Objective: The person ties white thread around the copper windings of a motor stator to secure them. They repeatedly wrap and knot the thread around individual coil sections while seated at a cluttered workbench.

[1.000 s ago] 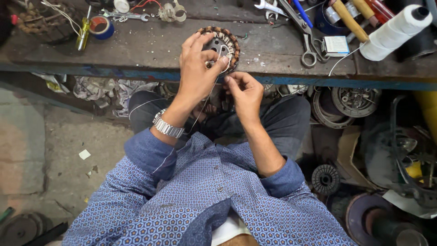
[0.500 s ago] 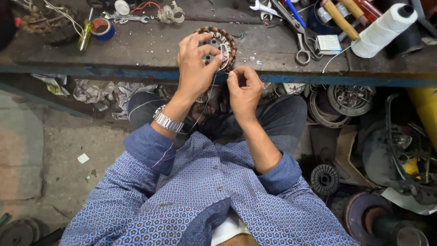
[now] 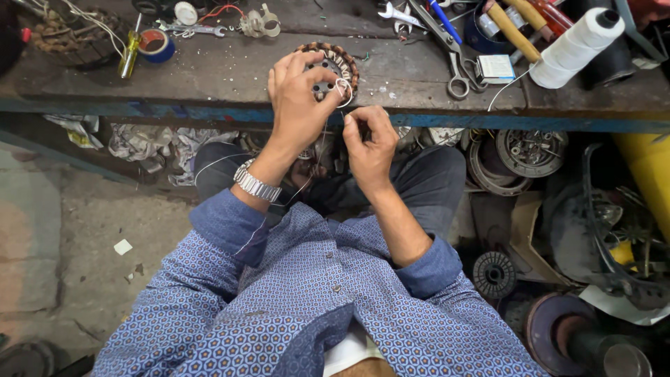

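A round motor stator with copper windings lies near the front edge of a dark wooden workbench. My left hand rests on the stator and grips it, fingers curled over its near side. A thin white thread loops from the stator to my right hand, which pinches the thread just below the bench edge. I wear a blue patterned shirt and a metal wristwatch on the left wrist.
On the bench are a large white thread spool, scissors, wrenches, a tape roll and screwdrivers. Motor parts and round covers crowd the floor at right. Crumpled paper lies under the bench.
My right hand has pulled down and toward me, away from the stator, drawing the thread out. My left hand stays on the stator.
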